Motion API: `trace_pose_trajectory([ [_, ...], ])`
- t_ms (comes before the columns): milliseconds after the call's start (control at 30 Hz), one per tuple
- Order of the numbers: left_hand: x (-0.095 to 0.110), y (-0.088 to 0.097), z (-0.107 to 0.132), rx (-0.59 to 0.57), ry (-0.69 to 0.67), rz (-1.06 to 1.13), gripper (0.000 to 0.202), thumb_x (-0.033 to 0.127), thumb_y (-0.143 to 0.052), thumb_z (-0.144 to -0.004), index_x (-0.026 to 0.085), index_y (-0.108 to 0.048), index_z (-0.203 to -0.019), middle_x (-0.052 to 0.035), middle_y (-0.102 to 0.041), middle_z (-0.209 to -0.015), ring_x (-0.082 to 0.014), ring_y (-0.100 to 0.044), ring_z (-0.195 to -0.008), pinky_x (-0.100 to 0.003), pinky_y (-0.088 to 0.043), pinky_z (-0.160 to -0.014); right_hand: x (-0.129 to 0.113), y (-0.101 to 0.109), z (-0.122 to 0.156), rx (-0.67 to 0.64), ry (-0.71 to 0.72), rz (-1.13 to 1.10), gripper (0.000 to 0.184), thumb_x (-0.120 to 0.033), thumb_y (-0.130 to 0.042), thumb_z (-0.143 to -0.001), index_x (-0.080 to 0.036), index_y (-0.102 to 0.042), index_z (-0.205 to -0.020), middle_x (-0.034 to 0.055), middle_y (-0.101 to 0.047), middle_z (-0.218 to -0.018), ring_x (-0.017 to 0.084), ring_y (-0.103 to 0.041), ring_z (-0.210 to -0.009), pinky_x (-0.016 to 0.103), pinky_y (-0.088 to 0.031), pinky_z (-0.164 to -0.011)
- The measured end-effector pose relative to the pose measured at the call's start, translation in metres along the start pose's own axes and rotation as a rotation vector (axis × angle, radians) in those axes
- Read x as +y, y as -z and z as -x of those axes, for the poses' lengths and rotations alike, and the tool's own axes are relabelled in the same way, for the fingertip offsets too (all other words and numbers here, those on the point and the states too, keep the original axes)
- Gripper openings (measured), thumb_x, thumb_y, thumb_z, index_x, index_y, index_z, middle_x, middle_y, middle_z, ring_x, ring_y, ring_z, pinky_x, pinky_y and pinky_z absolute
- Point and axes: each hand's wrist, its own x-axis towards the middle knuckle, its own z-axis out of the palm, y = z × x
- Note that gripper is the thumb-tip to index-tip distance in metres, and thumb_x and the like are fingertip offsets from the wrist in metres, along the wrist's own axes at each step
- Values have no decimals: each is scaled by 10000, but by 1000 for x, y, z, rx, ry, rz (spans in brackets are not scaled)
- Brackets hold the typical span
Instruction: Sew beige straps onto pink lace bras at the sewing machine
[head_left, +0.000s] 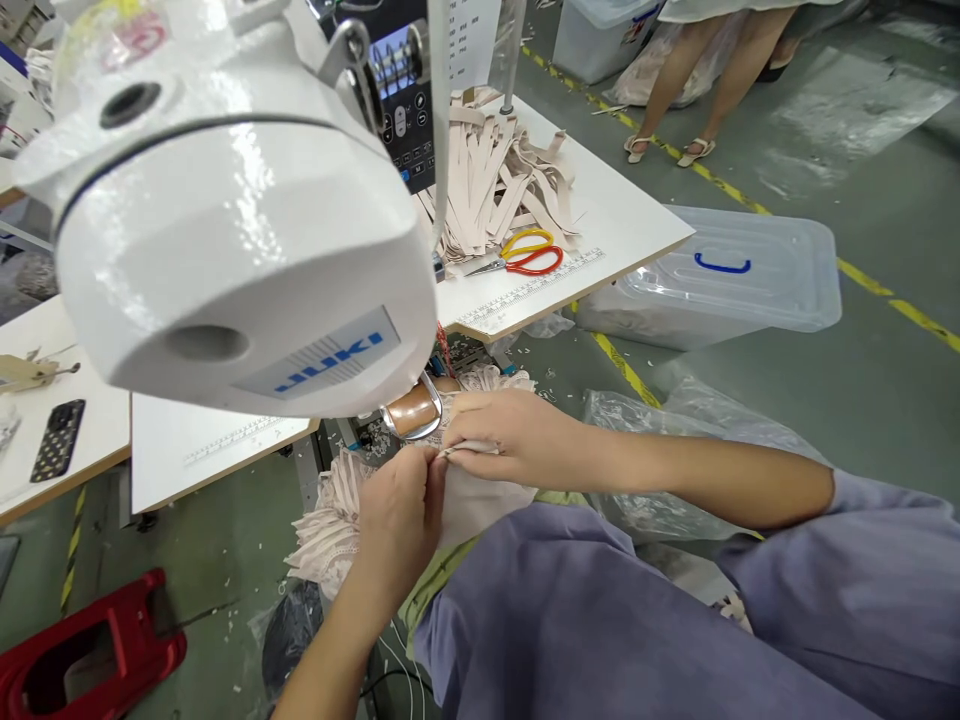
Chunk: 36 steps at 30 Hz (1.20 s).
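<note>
Lavender sleeve (862, 570) lies nearest; beyond it, left hand (401, 510) and right hand (510, 435) both pinch the lace fabric (330, 520), probably light and limp, best gripped along its edge.

The only word that reads clearly is the brand JUKI, in blue capitals on a pale label (330, 362) at 5 o'clock on the white sewing machine (225, 220) head. A red sticker (139, 40) at its 11 o'clock is blurred. The print on the hanging sheet (472, 35), the control panel (409, 125) symbols and the ruler strip (532, 290) figures along the counter (637, 215) edge are too small to read.
</note>
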Motion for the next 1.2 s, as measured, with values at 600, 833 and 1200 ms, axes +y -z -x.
trace_pose_trajectory([
  [600,-54,2,-11,298,-391,-515,389,121,-508,-921,257,-670,-1247,13,-557,-593,-135,-499,-540,-289,-290,-524,1,16,-52,-55,-75,239,205,-218,-552,-877,-165,-656,-708,32,-585,-695,136,-458,-629,298,-312,-596],
  [833,-36,12,-14,251,-306,-486,291,137,-489,-944,166,-647,-1186,34,-526,-559,-129,-441,-496,-315,-222,-473,23,-25,-24,517,201,493,160,-248,-591,-920,-267,-740,-975,71,-594,-1042,235,-516,-1039,411,-385,-948],
  [1200,-53,23,-25,136,-462,-616,405,46,-471,-882,201,-619,-1226,53,-473,-541,-130,-434,-455,-321,-185,-448,33,-44,-10,379,-85,-51,345,-347,-567,-955,-231,-541,-1278,57,-609,-1019,138,-593,-805,249,-485,-649],
])
